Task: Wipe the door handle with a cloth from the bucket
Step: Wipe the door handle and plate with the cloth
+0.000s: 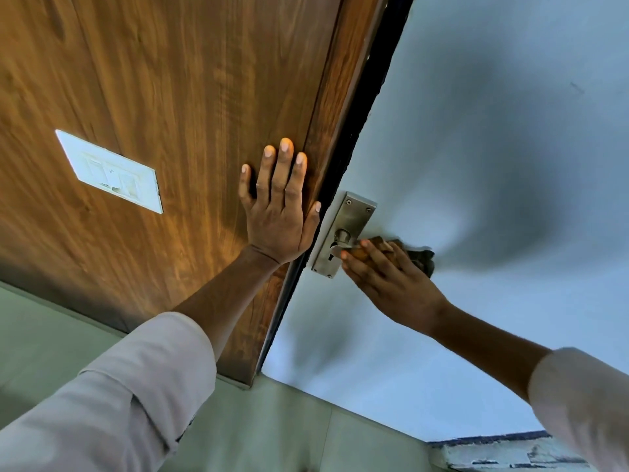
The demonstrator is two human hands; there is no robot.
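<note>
Wooden panel [163, 80] bears one left hand [277, 212]; right hand [388, 277] presses one cloth [384, 245] on one handle [342, 238].

The left hand [277, 212] lies flat, fingers spread, on a brown wood-grain panel [170, 80], just beside the dark gap at the edge of the pale blue door [493, 131]. A white switch plate [110, 170] sits on the panel, well apart from that hand. The right hand [391, 277] presses a brown cloth [405, 253] around the door handle [340, 245], which juts from a steel backplate [350, 219] fixed with screws. Both sleeves [136, 386] are pale, rolled at the forearm
</note>
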